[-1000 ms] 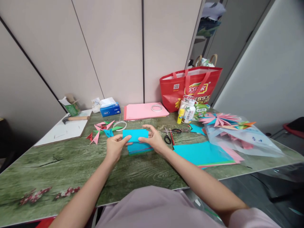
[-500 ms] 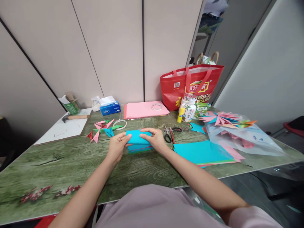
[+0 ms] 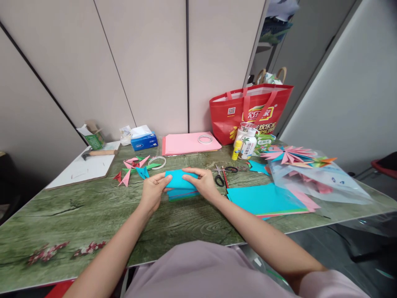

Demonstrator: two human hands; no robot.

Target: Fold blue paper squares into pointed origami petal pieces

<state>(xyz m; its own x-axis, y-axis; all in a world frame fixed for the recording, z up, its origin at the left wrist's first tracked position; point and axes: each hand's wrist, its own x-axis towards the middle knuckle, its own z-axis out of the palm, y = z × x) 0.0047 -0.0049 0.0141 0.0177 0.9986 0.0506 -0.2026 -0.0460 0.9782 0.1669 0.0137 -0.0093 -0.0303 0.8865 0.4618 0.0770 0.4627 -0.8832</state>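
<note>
Between my two hands a small blue paper [image 3: 180, 179] is held up, its flat face toward me. My left hand [image 3: 153, 189] pinches its left edge, thumb in front. My right hand [image 3: 203, 182] grips the right edge, with the thumb on the face and fingers along the top. Just beneath lies a small stack of coloured paper [image 3: 182, 195], blue on top, partly covered by the held sheet. Folded pink, red and green paper pieces [image 3: 135, 164] and a folded blue piece [image 3: 142, 172] rest left of my hands.
Black-handled scissors [image 3: 220, 176] lie right of my right hand, near a blue paper stack [image 3: 266, 198]. A yellow glue stick [image 3: 236, 150], white bottle [image 3: 248, 145] and red bag [image 3: 226, 120] stand behind. Pink sheets [image 3: 186, 144] lie at the wall; a hammer [image 3: 99, 153] is at left.
</note>
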